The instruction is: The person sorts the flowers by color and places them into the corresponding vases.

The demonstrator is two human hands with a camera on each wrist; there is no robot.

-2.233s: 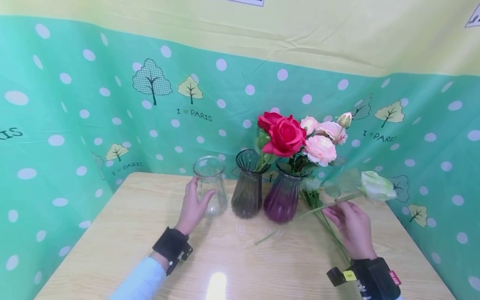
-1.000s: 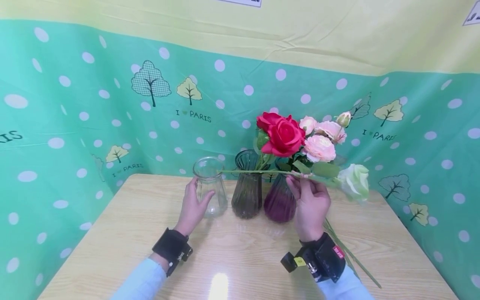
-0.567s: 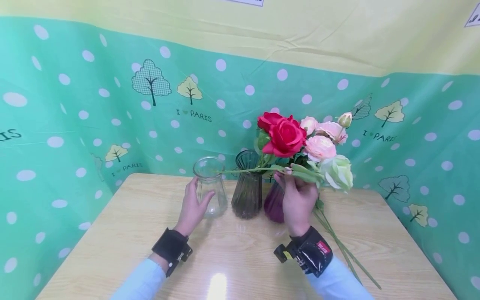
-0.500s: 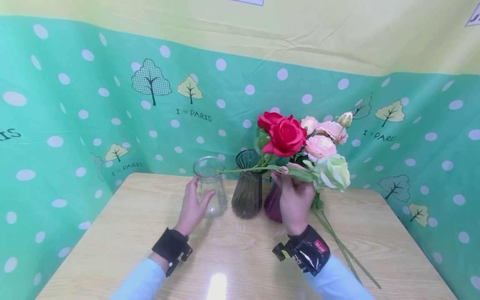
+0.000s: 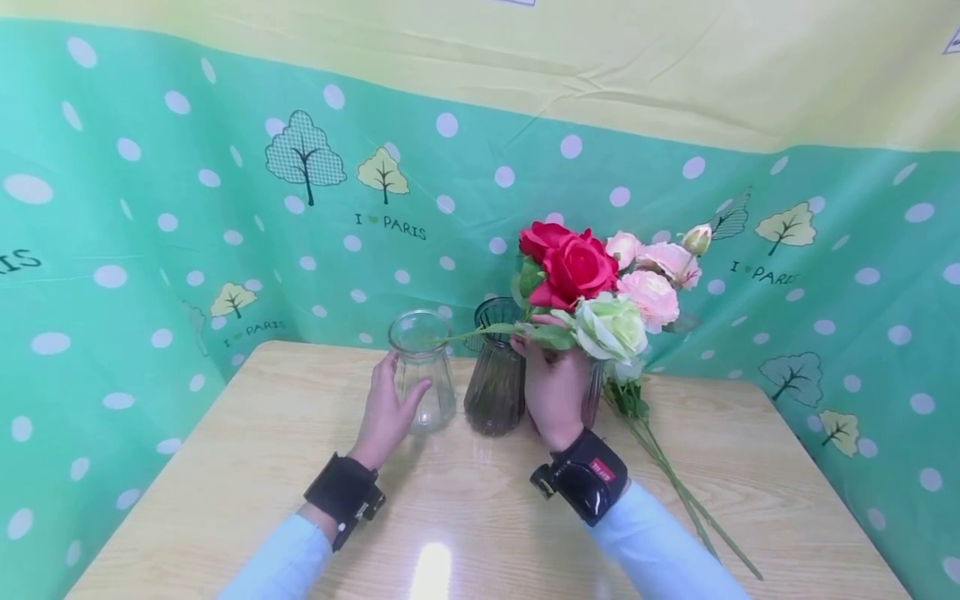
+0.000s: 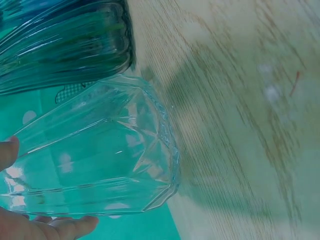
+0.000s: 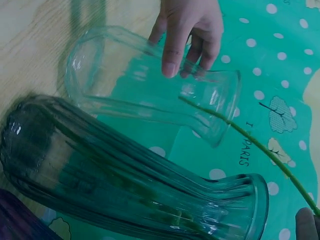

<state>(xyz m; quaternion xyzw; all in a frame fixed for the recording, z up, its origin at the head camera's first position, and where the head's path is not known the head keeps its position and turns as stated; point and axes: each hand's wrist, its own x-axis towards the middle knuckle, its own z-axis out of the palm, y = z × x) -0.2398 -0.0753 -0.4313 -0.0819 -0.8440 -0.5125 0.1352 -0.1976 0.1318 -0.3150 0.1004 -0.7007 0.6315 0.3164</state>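
In the head view, my left hand (image 5: 393, 408) holds a clear glass vase (image 5: 426, 383) by its side, standing upright on the table. My right hand (image 5: 558, 387) pinches the stem of a pale green-white rose (image 5: 611, 327). That stem (image 7: 260, 145) runs leftward past the grey vase, and in the right wrist view its cut end shows at the clear vase's neck, seemingly inside the mouth. The left wrist view has the clear vase (image 6: 100, 155) between thumb and fingers. Most of the right hand lies outside the right wrist view; only a fingertip (image 7: 306, 225) shows.
A grey vase (image 5: 493, 392) holds red roses (image 5: 577, 268). Behind my right hand is a purple vase (image 5: 592, 396), mostly hidden, with pink flowers (image 5: 648, 296) above it. Loose green stems (image 5: 678, 483) lie on the table (image 5: 225, 467) at right. A polka-dot curtain hangs behind.
My right hand has carried the pale rose leftward from the right side, its stem swinging toward the clear vase's mouth. The left hand and the vases have stayed put.
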